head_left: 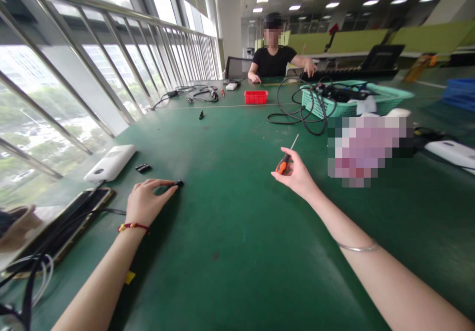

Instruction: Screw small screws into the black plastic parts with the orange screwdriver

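Observation:
My left hand (146, 200) reaches over the left part of the green table, thumb and fingers pinched on a small black part (179, 183) whose kind I cannot make out. Just beyond that hand lies another small black piece (143, 168), apart from my fingers. On the right, my right hand (295, 172) is closed round the orange and black handle of a screwdriver (284, 164). Its thin metal shaft points up and away from me, slightly to the right. The two hands are well apart.
At left lie a white device (111, 163) and a dark phone (70, 229) with cables. A red bin (256, 97) stands farther back. To the right are a green basket (393, 95) with black cables and a blurred pink item (365, 148). A person (272, 61) sits across the table (230, 232).

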`<state>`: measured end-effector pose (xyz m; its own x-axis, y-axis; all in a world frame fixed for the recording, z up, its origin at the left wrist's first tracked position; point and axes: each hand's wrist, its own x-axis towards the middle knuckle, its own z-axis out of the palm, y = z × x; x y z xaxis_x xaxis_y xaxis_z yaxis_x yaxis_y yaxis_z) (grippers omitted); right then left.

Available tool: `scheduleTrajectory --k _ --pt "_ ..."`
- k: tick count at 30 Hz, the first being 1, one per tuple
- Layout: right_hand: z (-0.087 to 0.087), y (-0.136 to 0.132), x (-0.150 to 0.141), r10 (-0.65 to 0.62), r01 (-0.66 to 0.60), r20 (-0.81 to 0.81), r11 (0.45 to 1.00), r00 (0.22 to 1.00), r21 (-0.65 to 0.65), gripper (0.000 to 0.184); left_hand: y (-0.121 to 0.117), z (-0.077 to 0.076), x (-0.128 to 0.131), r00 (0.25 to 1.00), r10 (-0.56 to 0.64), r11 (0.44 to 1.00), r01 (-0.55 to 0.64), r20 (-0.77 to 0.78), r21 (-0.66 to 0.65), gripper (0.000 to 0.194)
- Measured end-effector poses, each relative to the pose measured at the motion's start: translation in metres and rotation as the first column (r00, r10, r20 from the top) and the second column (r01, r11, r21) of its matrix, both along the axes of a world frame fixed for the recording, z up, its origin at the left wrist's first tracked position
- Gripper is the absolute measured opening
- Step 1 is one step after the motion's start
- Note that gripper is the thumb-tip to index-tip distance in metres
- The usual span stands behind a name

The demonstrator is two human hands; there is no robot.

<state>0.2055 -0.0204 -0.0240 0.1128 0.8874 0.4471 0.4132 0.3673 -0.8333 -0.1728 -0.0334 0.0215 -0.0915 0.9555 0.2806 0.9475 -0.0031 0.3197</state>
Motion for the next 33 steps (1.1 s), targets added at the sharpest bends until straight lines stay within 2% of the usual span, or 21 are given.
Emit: scheduleTrajectory --k 2,5,9,12,14,18,23,28,33 --pt "0.007 -0.003 -0.004 -0.012 0.012 -0.036 1.000 0.999 0.006 0.074 0.001 -0.001 0.008 0.998 -0.055 0.998 0.055 0.033 -0.002 0.032" --pt "0.022 -0.013 -0.013 -0.065 0.069 -0.090 0.997 0.994 0.043 0.073 0.003 -0.004 0.041 0.968 -0.234 0.972 0.235 0.094 -0.002 0.029" --pt "0.043 -0.033 -0.024 -0.016 0.030 -0.123 0.993 0.992 0.116 0.055 0.007 -0.008 0.113 0.884 -0.449 0.889 0.456 0.128 -0.037 0.019" --pt "0.052 -0.044 -0.023 0.000 0.019 -0.115 0.985 0.993 0.169 0.028 0.008 -0.011 0.161 0.840 -0.523 0.847 0.532 0.142 -0.027 0.014" --pt "0.056 -0.048 -0.020 -0.024 0.042 -0.099 0.983 0.995 0.181 0.023 0.009 -0.013 0.179 0.829 -0.540 0.838 0.545 0.145 0.002 0.013" --pt "0.064 -0.052 -0.018 -0.129 0.140 -0.064 0.966 0.990 0.218 0.026 0.009 -0.015 0.182 0.813 -0.554 0.828 0.560 0.178 0.023 0.017" --pt "0.068 -0.055 -0.027 -0.224 0.234 -0.068 0.929 0.972 0.285 0.016 0.009 -0.014 0.178 0.803 -0.564 0.821 0.570 0.192 0.029 0.024" --pt "0.063 -0.055 -0.031 -0.239 0.212 0.061 0.933 0.969 0.292 0.022 0.008 -0.013 0.182 0.805 -0.568 0.820 0.570 0.175 0.038 0.016" --pt "0.062 -0.055 -0.033 -0.210 0.178 0.093 0.945 0.973 0.275 0.021 0.006 -0.011 0.181 0.812 -0.566 0.824 0.565 0.143 0.049 0.011"
